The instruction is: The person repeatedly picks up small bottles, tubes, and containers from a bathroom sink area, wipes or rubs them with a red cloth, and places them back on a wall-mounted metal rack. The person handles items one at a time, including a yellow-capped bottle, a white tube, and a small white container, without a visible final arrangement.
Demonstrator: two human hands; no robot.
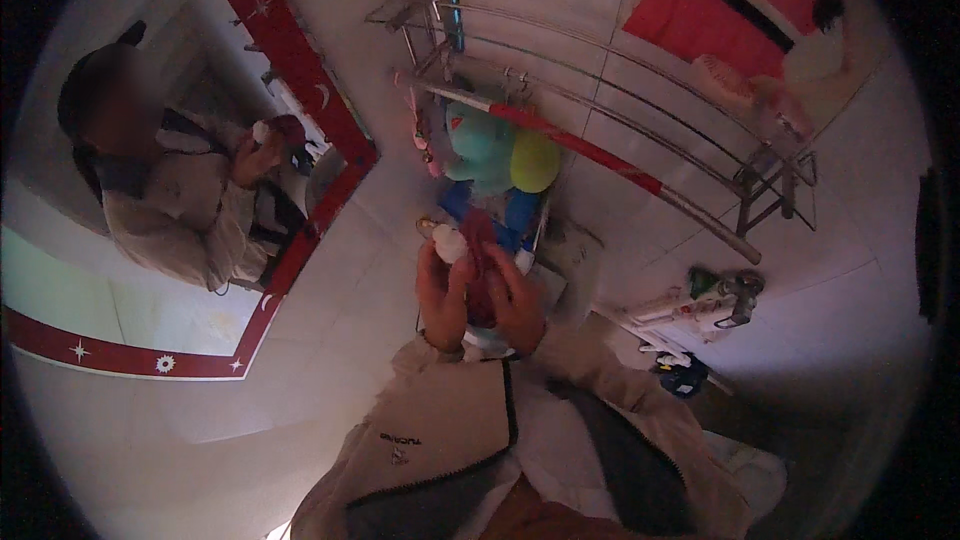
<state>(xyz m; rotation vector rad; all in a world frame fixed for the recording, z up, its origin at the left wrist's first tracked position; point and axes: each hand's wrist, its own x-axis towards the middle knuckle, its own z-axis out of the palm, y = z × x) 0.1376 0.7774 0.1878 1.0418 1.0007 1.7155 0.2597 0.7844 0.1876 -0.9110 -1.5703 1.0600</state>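
Close in front of my chest, my two hands are together. My left hand [441, 302] is closed, its fingertips up against a small white rounded object [451, 243]. My right hand [515, 306] curls around a dark pink, soft-looking object [483, 285] that fills the space between my palms. Whether the white and pink parts are one thing, I cannot tell; the light is dim. Just beyond my fingers lie blue items [518, 215], a teal object [482, 145] and a yellow-green rounded object [535, 160].
A red-framed mirror [362, 153] on the left reflects a person. Ahead and to the right, a metal towel rack [600, 105] with a partly red bar juts from the tiled wall, red cloth [712, 25] above it. A metal tap-like fitting [738, 298] sits at the right.
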